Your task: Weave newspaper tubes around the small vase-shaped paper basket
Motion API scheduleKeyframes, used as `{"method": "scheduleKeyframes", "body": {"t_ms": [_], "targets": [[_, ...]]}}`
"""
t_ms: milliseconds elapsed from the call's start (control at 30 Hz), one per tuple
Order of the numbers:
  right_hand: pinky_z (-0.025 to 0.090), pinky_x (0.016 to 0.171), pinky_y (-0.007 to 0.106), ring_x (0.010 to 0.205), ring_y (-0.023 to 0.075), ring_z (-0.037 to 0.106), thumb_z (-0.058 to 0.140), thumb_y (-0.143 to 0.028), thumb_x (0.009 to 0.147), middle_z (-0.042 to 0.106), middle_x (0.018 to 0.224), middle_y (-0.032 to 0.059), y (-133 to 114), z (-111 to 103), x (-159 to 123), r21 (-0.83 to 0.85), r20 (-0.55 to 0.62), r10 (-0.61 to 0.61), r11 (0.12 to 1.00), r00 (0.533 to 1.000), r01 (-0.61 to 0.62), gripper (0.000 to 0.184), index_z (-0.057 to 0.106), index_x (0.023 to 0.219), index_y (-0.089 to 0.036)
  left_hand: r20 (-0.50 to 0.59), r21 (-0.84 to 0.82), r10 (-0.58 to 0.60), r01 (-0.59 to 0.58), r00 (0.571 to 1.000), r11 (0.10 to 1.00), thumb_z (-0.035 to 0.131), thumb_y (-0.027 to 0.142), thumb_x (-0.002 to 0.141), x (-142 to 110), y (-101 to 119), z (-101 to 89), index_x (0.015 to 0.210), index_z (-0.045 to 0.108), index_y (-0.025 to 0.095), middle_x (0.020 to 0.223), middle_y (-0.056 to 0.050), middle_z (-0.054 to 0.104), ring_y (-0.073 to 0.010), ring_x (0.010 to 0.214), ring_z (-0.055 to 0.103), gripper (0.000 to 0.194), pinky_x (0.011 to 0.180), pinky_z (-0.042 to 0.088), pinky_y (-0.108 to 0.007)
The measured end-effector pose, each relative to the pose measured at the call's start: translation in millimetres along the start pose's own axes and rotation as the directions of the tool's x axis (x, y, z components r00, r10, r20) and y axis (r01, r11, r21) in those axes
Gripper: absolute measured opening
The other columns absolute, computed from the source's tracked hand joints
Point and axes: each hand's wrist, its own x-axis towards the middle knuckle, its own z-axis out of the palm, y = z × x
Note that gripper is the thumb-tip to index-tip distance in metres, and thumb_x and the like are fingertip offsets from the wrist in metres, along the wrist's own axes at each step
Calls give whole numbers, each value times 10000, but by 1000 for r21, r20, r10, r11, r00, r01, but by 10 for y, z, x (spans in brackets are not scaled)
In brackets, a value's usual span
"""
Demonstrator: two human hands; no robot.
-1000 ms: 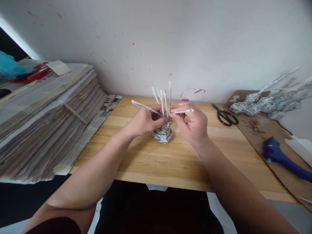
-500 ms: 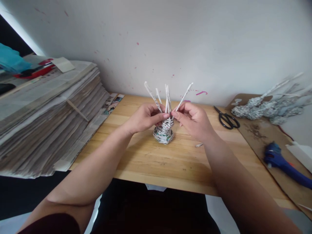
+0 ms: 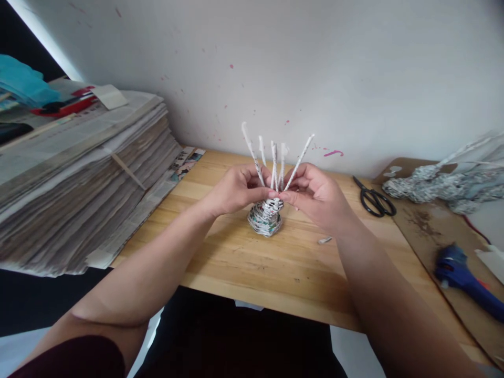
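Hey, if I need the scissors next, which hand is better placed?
Probably your right hand: the scissors lie on its side, close by. Your left hand is farther away, across the woven piece.

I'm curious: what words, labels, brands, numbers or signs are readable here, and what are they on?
None can be read.
Newspaper stack: faint print on the top sheet, too small and blurred.
Woven piece: dark specks that look like print, too small to read.
Paper sticks: similar specks, too small.
Glue gun: no lettering can be made out.
Wall: pink marks, no readable word.
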Motion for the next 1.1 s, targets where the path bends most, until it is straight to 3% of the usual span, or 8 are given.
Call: {"method": "scheduleKeyframes", "body": {"t_ms": [100, 233, 433, 633, 767, 833, 967, 1100], "targets": [[554, 809, 345, 857, 171, 675, 869, -325, 768, 732, 972, 15, 20, -8, -10, -6, 20, 8, 1000, 1000, -8, 384, 600, 1025, -233, 45, -1, 8, -8, 999, 1000, 918, 434, 729, 8, -17, -1, 851, 668, 153, 666, 14, 629, -89, 559, 540, 395, 525, 444, -227], [530, 821, 349, 851, 165, 647, 807, -295, 808, 696, 941, 18, 21, -12, -11, -49, 34, 49, 998, 998, -47, 252, 631, 969, -214, 106, -5, 92, -92, 990, 996, 840, 522, 818, 26, -39, -6, 866, 659, 153, 661, 23, 581, -77, 557, 504, 414, 511, 434, -205], [485, 739, 335, 766, 160, 612, 772, -263, 766, 669, 823, -13, 1, 8, -12, -23, 57, 140, 990, 988, -139, 219, 608, 902, -217, 69, -5, 159, -159, 985, 987, 705, 584, 925, 45, -89, -20, 936, 583, 174, 703, 22, 593, -73, 551, 540, 428, 518, 487, -192], [443, 639, 300, 668, 122, 557, 750, -253, 762, 631, 760, -35, -59, 48, -11, -16, 42, 144, 990, 989, -143, 187, 600, 867, -214, -100, 59, 200, -195, 975, 979, 789, 326, 874, 45, -120, 31, 1203, 501, 211, 834, 21, 649, -61, 532, 555, 452, 492, 471, -183], [451, 568, 283, 616, 110, 542, 777, -275, 740, 588, 719, -49, -16, 57, -1, -9, 20, 140, 990, 990, -140, 222, 589, 843, -216, -209, 319, 331, -256, 920, 913, 777, 199, 824, 7, -65, 74, 1066, 643, 173, 832, 16, 620, -46, 562, 525, 278, 501, 425, -174], [476, 554, 284, 630, 120, 564, 782, -289, 738, 608, 737, -37, 17, 56, 0, -11, -4, 155, 988, 988, -155, 235, 599, 866, -217, -147, 406, 306, -225, 941, 886, 709, 236, 888, -19, -21, 75, 917, 696, 150, 753, 3, 624, -67, 590, 540, 92, 520, 431, -182], [518, 566, 286, 655, 128, 586, 766, -284, 755, 627, 750, -24, 26, 61, -11, -30, -36, 147, 988, 988, -148, 199, 611, 861, -217, -90, 454, 199, -138, 976, 880, 567, 322, 1000, -64, 66, 65, 800, 705, 138, 653, -9, 623, -86, 582, 549, 305, 501, 421, -184], [532, 570, 288, 639, 126, 594, 779, -280, 745, 629, 724, -25, -7, 81, -14, -34, -56, 146, 988, 988, -148, 196, 618, 836, -214, -57, 319, 129, -104, 990, 942, 637, 405, 968, -81, 102, 73, 847, 716, 136, 659, -4, 624, -81, 550, 534, 305, 464, 420, -180]]}}
